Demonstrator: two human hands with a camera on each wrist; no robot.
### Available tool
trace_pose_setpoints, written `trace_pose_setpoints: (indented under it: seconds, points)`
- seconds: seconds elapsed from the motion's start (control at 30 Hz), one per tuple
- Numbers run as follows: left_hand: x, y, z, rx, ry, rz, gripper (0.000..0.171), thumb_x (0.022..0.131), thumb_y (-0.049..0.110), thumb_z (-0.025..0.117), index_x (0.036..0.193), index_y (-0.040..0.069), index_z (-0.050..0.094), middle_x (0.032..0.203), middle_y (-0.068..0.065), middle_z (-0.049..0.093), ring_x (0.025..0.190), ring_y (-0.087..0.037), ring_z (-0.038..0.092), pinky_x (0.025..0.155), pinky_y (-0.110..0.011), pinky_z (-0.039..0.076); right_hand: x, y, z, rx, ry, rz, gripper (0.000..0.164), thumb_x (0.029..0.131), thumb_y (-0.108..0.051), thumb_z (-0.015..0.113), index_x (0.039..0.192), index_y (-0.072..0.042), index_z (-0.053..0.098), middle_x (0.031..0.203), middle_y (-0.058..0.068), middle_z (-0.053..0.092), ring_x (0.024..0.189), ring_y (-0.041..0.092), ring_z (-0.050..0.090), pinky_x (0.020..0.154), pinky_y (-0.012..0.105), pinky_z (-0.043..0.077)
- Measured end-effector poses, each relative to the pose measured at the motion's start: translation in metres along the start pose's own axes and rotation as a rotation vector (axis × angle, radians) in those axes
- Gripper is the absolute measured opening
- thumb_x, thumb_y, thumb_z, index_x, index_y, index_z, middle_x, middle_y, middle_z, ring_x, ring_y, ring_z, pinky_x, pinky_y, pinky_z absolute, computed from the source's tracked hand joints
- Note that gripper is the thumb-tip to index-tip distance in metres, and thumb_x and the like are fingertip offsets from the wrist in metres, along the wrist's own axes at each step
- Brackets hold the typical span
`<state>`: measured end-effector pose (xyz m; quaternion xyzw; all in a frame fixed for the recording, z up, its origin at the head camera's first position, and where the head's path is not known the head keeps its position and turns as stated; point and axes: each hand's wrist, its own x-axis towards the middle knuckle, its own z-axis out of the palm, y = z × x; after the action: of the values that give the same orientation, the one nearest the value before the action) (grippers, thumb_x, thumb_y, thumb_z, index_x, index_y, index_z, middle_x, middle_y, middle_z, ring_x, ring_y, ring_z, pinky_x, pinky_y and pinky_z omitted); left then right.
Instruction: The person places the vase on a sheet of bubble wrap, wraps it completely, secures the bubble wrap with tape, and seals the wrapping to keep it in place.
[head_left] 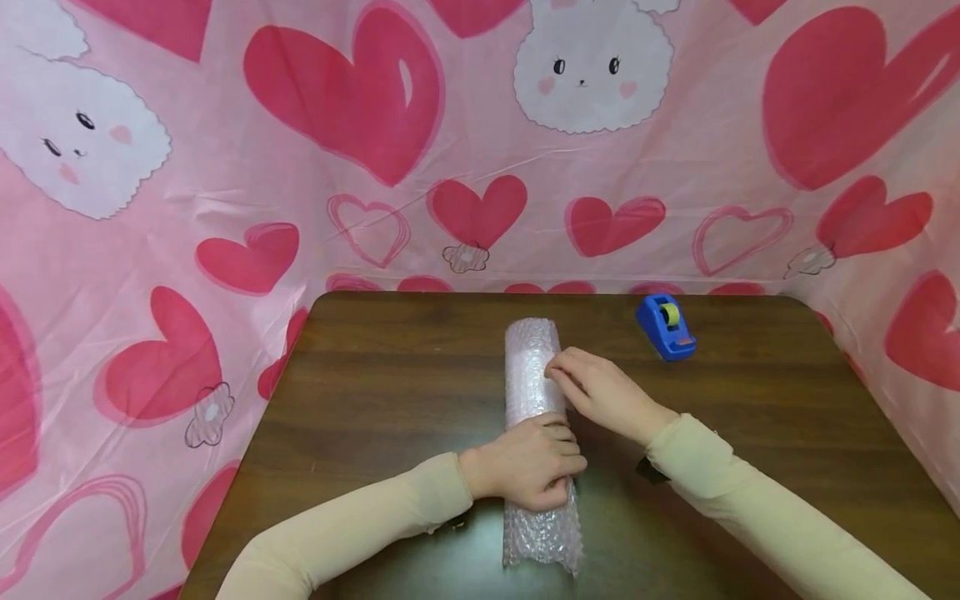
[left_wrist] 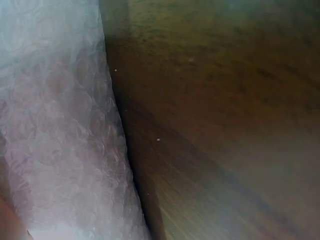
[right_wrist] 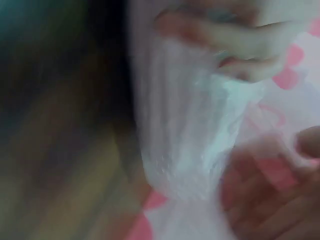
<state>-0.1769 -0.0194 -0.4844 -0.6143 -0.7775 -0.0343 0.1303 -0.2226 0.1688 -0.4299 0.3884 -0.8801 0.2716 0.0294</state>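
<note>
A roll of clear, pinkish bubble wrap lies lengthwise on the brown table, its near end loose and ragged. My left hand grips it from above around the lower middle, fingers curled over its right side. The same bubble wrap fills the left of the left wrist view. Higher up, my right hand has its thumb and fingertips close together at the roll's right edge. That right hand is blurred in the right wrist view, beside the roll's far end; I cannot tell what its fingertips hold.
A blue tape dispenser with a yellowish roll stands at the back right of the wooden table. A pink curtain with hearts and white animal faces hangs around the back and sides of the table.
</note>
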Motion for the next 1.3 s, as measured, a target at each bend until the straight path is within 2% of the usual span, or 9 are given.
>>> trace_pose_setpoints:
  seconds: [0.1, 0.17, 0.23, 0.33, 0.57, 0.77, 0.87, 1.1, 1.3]
  points:
    - [0.0, 0.0, 0.0, 0.006, -0.011, -0.003, 0.017, 0.086, 0.034, 0.058, 0.094, 0.023, 0.068, 0.095, 0.012, 0.071, 0.1, -0.013, 0.065, 0.108, -0.033, 0.04, -0.006, 0.006, -0.001, 0.252, -0.109, 0.285, 0.026, 0.107, -0.027, 0.056, 0.1, -0.006, 0.069, 0.087, 0.004, 0.067, 0.074, 0.014, 0.058, 0.067, 0.032, 0.052]
    - [0.0, 0.0, 0.0, 0.011, -0.022, -0.006, 0.018, 0.087, 0.035, 0.059, 0.096, 0.023, 0.069, 0.097, 0.012, 0.071, 0.103, -0.013, 0.065, 0.11, -0.033, 0.039, -0.009, 0.012, -0.001, 0.413, -0.211, 0.41, 0.033, 0.109, -0.03, 0.053, 0.098, -0.002, 0.067, 0.084, 0.009, 0.066, 0.073, 0.018, 0.06, 0.065, 0.033, 0.051]
    - [-0.001, 0.0, 0.0, 0.021, -0.029, -0.007, 0.018, 0.087, 0.036, 0.06, 0.096, 0.023, 0.069, 0.098, 0.012, 0.071, 0.104, -0.012, 0.065, 0.11, -0.033, 0.039, -0.012, 0.018, 0.0, 0.567, -0.287, 0.48, 0.036, 0.109, -0.029, 0.051, 0.099, 0.002, 0.065, 0.086, 0.013, 0.067, 0.076, 0.022, 0.062, 0.065, 0.034, 0.052]
    - [-0.001, -0.001, -0.001, 0.024, -0.032, -0.01, 0.019, 0.087, 0.037, 0.06, 0.097, 0.024, 0.069, 0.098, 0.013, 0.071, 0.103, -0.012, 0.064, 0.11, -0.033, 0.038, -0.015, 0.023, -0.001, 0.695, -0.306, 0.496, 0.029, 0.107, -0.022, 0.056, 0.1, 0.005, 0.065, 0.086, 0.014, 0.066, 0.078, 0.025, 0.062, 0.065, 0.033, 0.053]
    - [0.0, -0.002, -0.002, 0.003, -0.024, -0.01, 0.018, 0.086, 0.035, 0.06, 0.096, 0.023, 0.069, 0.098, 0.012, 0.071, 0.104, -0.012, 0.064, 0.111, -0.032, 0.038, -0.016, 0.022, -0.007, 0.596, -0.221, 0.421, 0.022, 0.1, -0.018, 0.067, 0.098, 0.003, 0.069, 0.084, 0.008, 0.066, 0.079, 0.028, 0.06, 0.066, 0.034, 0.052]
    - [-0.002, -0.001, -0.001, 0.002, -0.019, -0.014, 0.02, 0.086, 0.035, 0.06, 0.098, 0.022, 0.07, 0.099, 0.012, 0.072, 0.105, -0.013, 0.064, 0.111, -0.032, 0.038, -0.018, 0.025, 0.0, 0.448, -0.174, 0.344, 0.016, 0.1, -0.016, 0.068, 0.095, -0.001, 0.07, 0.083, 0.006, 0.068, 0.076, 0.017, 0.059, 0.068, 0.027, 0.05]
    - [-0.003, 0.0, 0.0, -0.002, -0.017, -0.013, 0.02, 0.086, 0.035, 0.06, 0.098, 0.022, 0.069, 0.098, 0.011, 0.071, 0.106, -0.013, 0.064, 0.116, -0.035, 0.034, -0.021, 0.028, 0.006, 0.458, -0.177, 0.334, 0.012, 0.1, -0.012, 0.066, 0.095, -0.001, 0.069, 0.087, 0.01, 0.071, 0.078, 0.015, 0.062, 0.071, 0.026, 0.053]
    - [-0.006, 0.001, 0.003, 0.01, -0.013, -0.008, 0.015, 0.085, 0.034, 0.057, 0.094, 0.026, 0.066, 0.095, 0.012, 0.067, 0.102, -0.008, 0.063, 0.127, -0.054, 0.01, -0.024, 0.033, 0.014, 0.501, -0.172, 0.335, 0.012, 0.101, -0.011, 0.065, 0.096, -0.001, 0.069, 0.091, 0.009, 0.073, 0.083, 0.018, 0.066, 0.076, 0.025, 0.055]
    - [-0.01, 0.0, 0.008, -0.006, 0.002, -0.048, 0.016, 0.082, 0.035, 0.057, 0.093, 0.027, 0.066, 0.099, 0.013, 0.069, 0.107, -0.008, 0.061, 0.124, -0.06, 0.011, -0.024, 0.035, 0.021, 0.537, -0.185, 0.34, 0.013, 0.102, -0.011, 0.064, 0.097, 0.0, 0.068, 0.09, 0.007, 0.071, 0.082, 0.018, 0.064, 0.078, 0.025, 0.055]
